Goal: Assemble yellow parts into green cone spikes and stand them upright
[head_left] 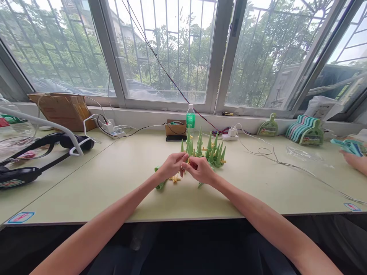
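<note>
My left hand (172, 165) and my right hand (201, 169) meet fingertip to fingertip above the table. A small yellow plastic piece (188, 161) shows between them, pinched by the fingers of both hands; its full shape is hidden. Right behind the hands stand several green pointed plastic spikes (216, 151), some with yellow cross-shaped valve pieces (222, 161) at their bases. Loose yellow valve pieces (174, 178) lie under my left hand. Beside my left wrist are green ring-like parts (159, 186), partly covered by it. A green tip (200, 185) pokes out below my right hand.
A green-labelled bottle (190, 118) and a dark phone (176, 138) stand behind the spikes. White cables (275, 154) cross the right side. Small dustpans (311, 131) line the right back. A headset (43, 152) lies left. Another person's hand (354, 160) is far right.
</note>
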Motion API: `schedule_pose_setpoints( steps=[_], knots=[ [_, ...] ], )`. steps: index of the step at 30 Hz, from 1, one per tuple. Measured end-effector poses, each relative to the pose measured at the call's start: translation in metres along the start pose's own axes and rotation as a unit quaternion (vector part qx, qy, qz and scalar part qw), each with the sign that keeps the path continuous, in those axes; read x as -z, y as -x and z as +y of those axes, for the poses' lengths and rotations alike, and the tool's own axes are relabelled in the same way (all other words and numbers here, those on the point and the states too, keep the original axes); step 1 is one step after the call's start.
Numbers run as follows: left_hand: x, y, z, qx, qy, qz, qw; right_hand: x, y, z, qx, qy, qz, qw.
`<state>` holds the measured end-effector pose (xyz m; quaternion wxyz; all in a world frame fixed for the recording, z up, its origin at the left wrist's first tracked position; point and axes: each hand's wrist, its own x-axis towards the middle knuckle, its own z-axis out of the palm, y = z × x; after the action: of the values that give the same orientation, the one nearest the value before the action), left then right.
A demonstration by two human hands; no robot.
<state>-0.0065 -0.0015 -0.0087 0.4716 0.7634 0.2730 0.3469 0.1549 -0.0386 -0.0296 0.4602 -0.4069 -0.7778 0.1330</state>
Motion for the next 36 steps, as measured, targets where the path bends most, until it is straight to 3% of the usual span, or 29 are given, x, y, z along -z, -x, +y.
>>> schedule_pose_setpoints(
  steps=[21,30,36],
  knots=[
    [0.002,0.001,0.002,0.001,-0.037,0.013,0.999,0.003,-0.001,-0.002,-0.006,-0.002,-0.028,1.000],
    [0.006,0.004,0.014,0.007,-0.093,0.068,0.993,0.003,-0.004,0.002,-0.016,0.038,0.011,0.999],
    [0.008,0.004,0.019,-0.007,-0.134,0.147,0.980,0.004,-0.005,0.006,-0.046,0.032,0.066,0.996]
  ],
)
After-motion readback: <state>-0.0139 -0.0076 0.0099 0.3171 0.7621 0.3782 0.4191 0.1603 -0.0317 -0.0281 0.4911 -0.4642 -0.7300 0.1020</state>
